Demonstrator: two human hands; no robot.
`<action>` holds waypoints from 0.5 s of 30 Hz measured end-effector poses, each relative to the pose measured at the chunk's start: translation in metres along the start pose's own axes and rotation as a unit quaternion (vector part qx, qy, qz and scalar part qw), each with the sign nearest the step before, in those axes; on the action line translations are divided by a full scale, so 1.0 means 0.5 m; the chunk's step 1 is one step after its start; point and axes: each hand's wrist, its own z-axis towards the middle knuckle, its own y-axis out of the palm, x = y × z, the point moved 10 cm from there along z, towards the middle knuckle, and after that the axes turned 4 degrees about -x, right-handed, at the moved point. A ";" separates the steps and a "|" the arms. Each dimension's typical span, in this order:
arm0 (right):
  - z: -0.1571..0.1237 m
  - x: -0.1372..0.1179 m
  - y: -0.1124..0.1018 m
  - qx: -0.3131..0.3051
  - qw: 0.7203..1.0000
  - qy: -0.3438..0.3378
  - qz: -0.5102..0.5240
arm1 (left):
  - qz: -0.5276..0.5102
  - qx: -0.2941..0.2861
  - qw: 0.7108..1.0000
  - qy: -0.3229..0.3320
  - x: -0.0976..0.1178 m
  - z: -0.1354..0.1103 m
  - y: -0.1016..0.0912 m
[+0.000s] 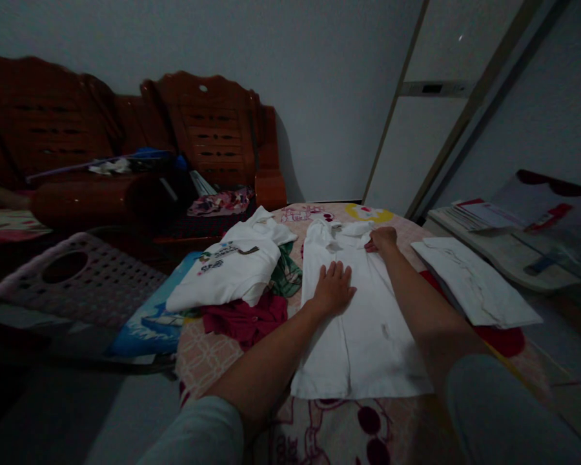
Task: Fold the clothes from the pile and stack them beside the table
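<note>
A white collared shirt point(368, 349) lies spread out in front of me, its collar at the far end and its sides folded inward. My left hand point(333, 289) rests flat on the shirt's upper left part, fingers spread. At the far right edge, near the collar, my right hand point(383, 240) is closed on the shirt's cloth. On the left lies a heap of clothes: a white printed garment point(237, 258) on top, with a dark red garment point(252, 320) and a green one point(286, 274) under it. To the right is a folded white garment point(479, 281).
A patterned cloth point(208, 361) covers the table. On the left stand a woven pink chair point(91, 278) and wooden seats point(208, 129) with clothes on them. Papers point(484, 213) lie on a side table at right. Another person's arm point(2, 194) shows at the far left.
</note>
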 end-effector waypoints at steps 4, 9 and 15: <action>-0.031 0.002 0.016 -0.033 0.999 -0.024 0.015 | 0.006 0.009 1.000 0.002 -0.001 0.001 0.002; -0.096 -0.022 -0.060 -0.018 0.997 -0.074 0.023 | 0.010 0.012 1.000 0.000 -0.002 0.001 0.001; -0.305 -0.007 -0.076 -0.153 0.949 -0.174 -0.212 | 0.006 0.006 1.000 -0.001 -0.003 0.007 0.002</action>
